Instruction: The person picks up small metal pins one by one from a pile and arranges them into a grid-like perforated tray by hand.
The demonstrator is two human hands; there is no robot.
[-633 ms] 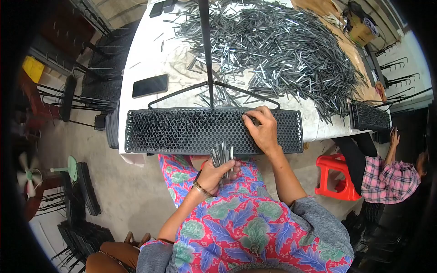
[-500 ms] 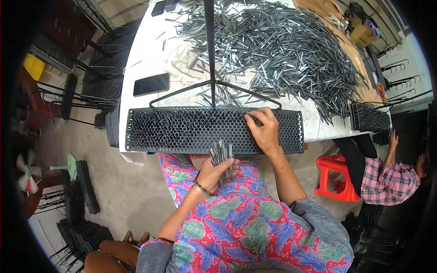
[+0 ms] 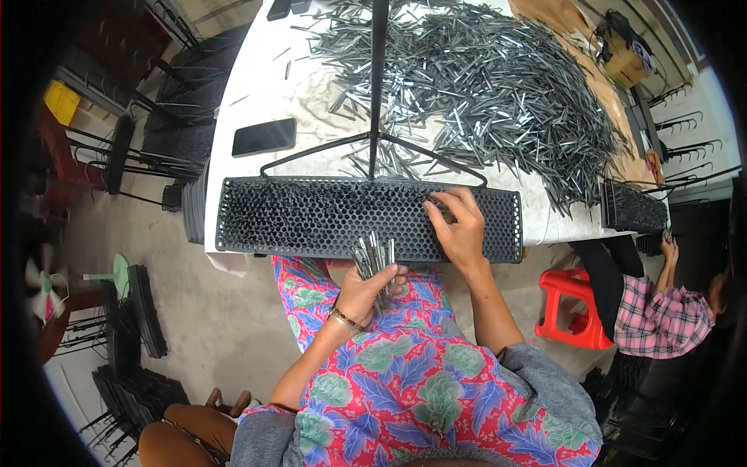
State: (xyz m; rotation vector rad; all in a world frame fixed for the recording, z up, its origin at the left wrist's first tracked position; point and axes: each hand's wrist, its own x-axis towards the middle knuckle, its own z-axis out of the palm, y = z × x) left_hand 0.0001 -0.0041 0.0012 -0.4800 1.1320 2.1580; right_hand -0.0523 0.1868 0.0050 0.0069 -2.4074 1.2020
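Observation:
A long black perforated panel [image 3: 311,233] lies across the table's front edge, with a black rod handle [image 3: 376,93] branching into two arms at its far side. Dark bits fill many holes on its left part; holes toward the right look more open. Just in front of the panel, my left hand [image 3: 364,296] is closed around a bundle of thin dark strips [image 3: 372,253], their ends fanning upward. Over the panel's right half is my right hand [image 3: 461,226], thumb and forefinger bent together at the holes. Whatever they pinch is too small to make out.
A large heap of loose dark strips [image 3: 498,101] covers the white-clothed table [image 3: 261,93]. A black phone [image 3: 264,137] lies left of it. Another person [image 3: 661,311] sits at right by a red stool [image 3: 572,311], near another panel [image 3: 634,206]. A fan [image 3: 47,296] stands at left.
My right hand has shifted slightly right over the panel, and its fingers have lifted a little. My left hand keeps the strips in nearly the same place. The view has tilted slightly.

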